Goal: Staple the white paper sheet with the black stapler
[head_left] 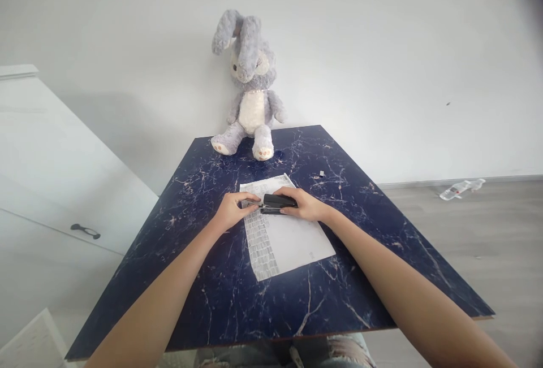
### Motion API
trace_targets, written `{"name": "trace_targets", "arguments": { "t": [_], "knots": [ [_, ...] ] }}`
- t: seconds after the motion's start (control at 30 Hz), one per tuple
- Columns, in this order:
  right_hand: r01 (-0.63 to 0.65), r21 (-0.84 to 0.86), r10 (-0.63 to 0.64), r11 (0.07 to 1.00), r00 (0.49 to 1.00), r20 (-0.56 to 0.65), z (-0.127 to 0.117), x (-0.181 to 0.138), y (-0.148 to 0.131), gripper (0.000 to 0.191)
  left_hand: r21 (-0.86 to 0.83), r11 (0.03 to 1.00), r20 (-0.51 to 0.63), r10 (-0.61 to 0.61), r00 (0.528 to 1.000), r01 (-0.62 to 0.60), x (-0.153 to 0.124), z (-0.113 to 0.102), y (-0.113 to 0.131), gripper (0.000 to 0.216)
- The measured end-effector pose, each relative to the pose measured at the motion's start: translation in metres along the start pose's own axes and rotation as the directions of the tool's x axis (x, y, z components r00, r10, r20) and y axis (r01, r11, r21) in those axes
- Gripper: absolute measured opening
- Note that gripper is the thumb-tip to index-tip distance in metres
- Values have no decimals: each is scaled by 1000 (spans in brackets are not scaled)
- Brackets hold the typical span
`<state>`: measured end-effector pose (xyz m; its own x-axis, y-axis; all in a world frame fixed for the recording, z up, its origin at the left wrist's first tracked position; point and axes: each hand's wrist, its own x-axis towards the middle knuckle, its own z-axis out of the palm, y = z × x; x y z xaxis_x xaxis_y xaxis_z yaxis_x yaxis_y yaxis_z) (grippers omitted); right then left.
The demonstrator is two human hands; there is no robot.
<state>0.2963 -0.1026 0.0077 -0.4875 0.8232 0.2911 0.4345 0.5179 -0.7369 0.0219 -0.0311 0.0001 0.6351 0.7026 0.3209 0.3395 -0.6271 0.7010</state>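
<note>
Our forearms (pixel 144 308) span the tabletop (pixel 339 306) toward a stapler (pixel 279 200) over the paper (pixel 294 243). Our right hand (pixel 309 206) grips its rear, seemingly for steadiness; our left hand (pixel 232 210) curls at its front, whether pinching anything we cannot tell.

Big grey plush bunny (pixel 253 111) sitting at the far end of a navy marble-look table (pixel 203 277), one ear (pixel 249 46) flopped down in front, white wall (pixel 382 46) behind it. White cabinet (pixel 51 147) with a dark handle (pixel 85 231) over on the left, plus a clear plastic bottle (pixel 456 190) lying on the greyish floor (pixel 500 238), far right.
</note>
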Motion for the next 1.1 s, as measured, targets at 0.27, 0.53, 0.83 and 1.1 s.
{"name": "trace_targets", "arguments": {
  "t": [0.27, 0.53, 0.83, 1.1],
  "knots": [
    [-6, -10, 6, 1000, 1000, 8, 0, 0, 1, 37, 15, 1000, 29, -11, 1000, 11, 1, -3, 4, 19],
    [13, -15, -13, 1000, 1000, -1, 0, 1, 0, 37, -39, 999, 46, 37, 998, -35, 1, -1, 2, 9],
    [45, 76, -36, 996, 993, -110, -9, -6, 4, 35, -220, 976, 197, 46, 979, -2, -6, -12, 0, 22],
    [168, 176, -160, 970, 985, -58, 18, -1, -23, 35, -241, 971, 171, 53, 984, -11, -6, 4, 11, 54]
  ]
}}
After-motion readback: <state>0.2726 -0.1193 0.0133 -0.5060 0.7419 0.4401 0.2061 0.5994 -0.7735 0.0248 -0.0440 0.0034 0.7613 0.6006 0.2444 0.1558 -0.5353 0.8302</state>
